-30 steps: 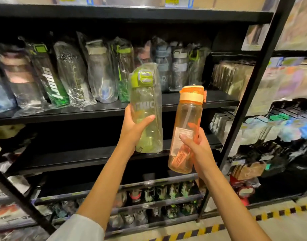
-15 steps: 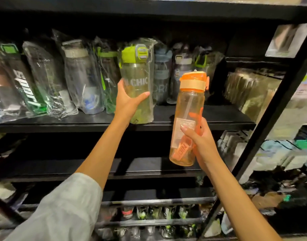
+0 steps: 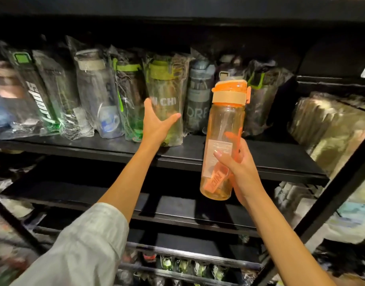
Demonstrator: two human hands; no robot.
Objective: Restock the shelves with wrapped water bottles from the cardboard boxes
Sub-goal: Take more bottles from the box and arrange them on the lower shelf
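Observation:
A wrapped bottle with a green lid (image 3: 167, 96) stands on the black shelf (image 3: 260, 157), in line with the other wrapped bottles. My left hand (image 3: 156, 129) grips its lower part, thumb across the front and fingers round the left side. My right hand (image 3: 239, 168) holds an orange bottle (image 3: 227, 120) upright by its lower half, in front of the shelf edge and to the right of the green one. The orange bottle has an orange lid and a white label.
Several wrapped bottles (image 3: 94, 96) fill the shelf to the left and behind. A grey bottle (image 3: 198, 100) stands right of the green one. A black slanted post (image 3: 342, 193) runs down the right. Wrapped packs (image 3: 326, 131) sit beyond it. Small bottles (image 3: 187, 265) line a bottom rack.
My left hand has carried the green-lidded bottle up and back onto the shelf, into the row. The orange bottle has risen a little with my right hand.

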